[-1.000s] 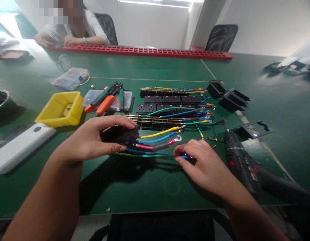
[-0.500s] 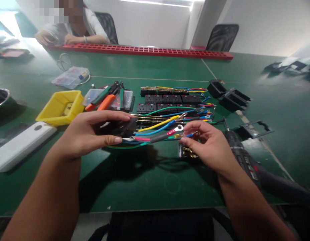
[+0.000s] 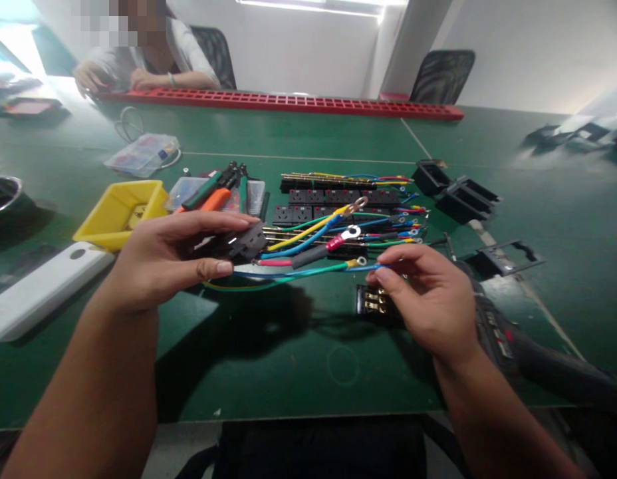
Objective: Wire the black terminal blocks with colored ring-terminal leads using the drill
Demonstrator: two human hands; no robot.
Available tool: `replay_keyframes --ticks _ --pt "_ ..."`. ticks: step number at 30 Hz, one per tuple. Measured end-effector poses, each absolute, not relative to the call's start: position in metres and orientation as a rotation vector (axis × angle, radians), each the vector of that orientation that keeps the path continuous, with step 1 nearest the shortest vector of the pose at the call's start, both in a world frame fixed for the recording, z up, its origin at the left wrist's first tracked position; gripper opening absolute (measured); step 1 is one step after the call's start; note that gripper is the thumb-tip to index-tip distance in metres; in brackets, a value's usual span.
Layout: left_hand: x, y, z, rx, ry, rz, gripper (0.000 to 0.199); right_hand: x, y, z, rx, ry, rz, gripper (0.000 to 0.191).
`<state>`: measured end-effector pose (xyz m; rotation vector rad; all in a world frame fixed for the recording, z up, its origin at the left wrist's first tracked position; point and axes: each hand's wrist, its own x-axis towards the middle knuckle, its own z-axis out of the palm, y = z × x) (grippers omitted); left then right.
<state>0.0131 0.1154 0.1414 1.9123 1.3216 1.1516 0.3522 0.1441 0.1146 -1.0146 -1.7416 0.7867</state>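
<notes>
My left hand (image 3: pixel 173 259) is closed around a black plastic electrical module (image 3: pixel 246 243), thumb below and fingers above. Several wires run out of it to the right: a yellow wire (image 3: pixel 303 231), a blue one beside it, a red wire with black sleeving (image 3: pixel 308 255) ending in a ring terminal (image 3: pixel 351 232), and a green wire (image 3: pixel 323 267). Thumb and forefinger of my right hand (image 3: pixel 423 293) pinch the end of a thin blue wire (image 3: pixel 373 267). Just below those fingers, a small black block with brass contacts (image 3: pixel 373 301) rests on the table, partly hidden by the hand.
Black socket strips (image 3: pixel 333 197) with wires lie behind my hands. To the left are a yellow bin (image 3: pixel 96 229), a white case (image 3: pixel 49 293) and crimping pliers (image 3: pixel 213 193). A power drill (image 3: pixel 493 326) and black housings (image 3: pixel 465 199) sit right. A person sits behind a red rail (image 3: pixel 288 101).
The module in my left hand has tilted, and the yellow, blue and red wire ends have swung upward. My right hand has shifted slightly right, with the blue wire pinched apart from the others.
</notes>
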Motion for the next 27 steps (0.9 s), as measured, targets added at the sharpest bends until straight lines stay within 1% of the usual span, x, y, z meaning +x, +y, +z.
replay_keyframes --ticks 6,8,10,13,16,19,23,27 --pt "0.014 0.115 0.141 1.901 1.278 1.079 0.047 0.353 0.153 0.113 -1.102 -1.84 0.466 0.015" --pt "0.014 0.115 0.14 1.893 1.263 1.073 0.047 0.357 0.155 0.114 -1.06 -1.912 0.506 0.013" --pt "0.014 0.115 0.138 1.884 1.228 1.111 0.046 0.362 0.155 0.116 -0.969 -2.023 0.691 0.008" --pt "0.015 0.117 0.137 1.885 1.158 1.168 0.046 0.366 0.155 0.117 -0.89 -2.163 0.93 0.01" --pt "0.016 0.118 0.135 1.893 1.145 1.161 0.046 0.364 0.154 0.117 -0.993 -2.253 0.859 0.011" --pt "0.018 0.118 0.135 1.9 1.148 1.156 0.045 0.359 0.153 0.117 -1.101 -2.287 0.727 0.002" --pt "0.021 0.117 0.139 1.883 1.184 1.092 0.042 0.356 0.152 0.118 -1.157 -2.39 0.597 0.02" --pt "0.023 0.115 0.141 1.887 1.226 1.051 0.043 0.359 0.151 0.116 -1.058 -2.458 0.635 0.013"
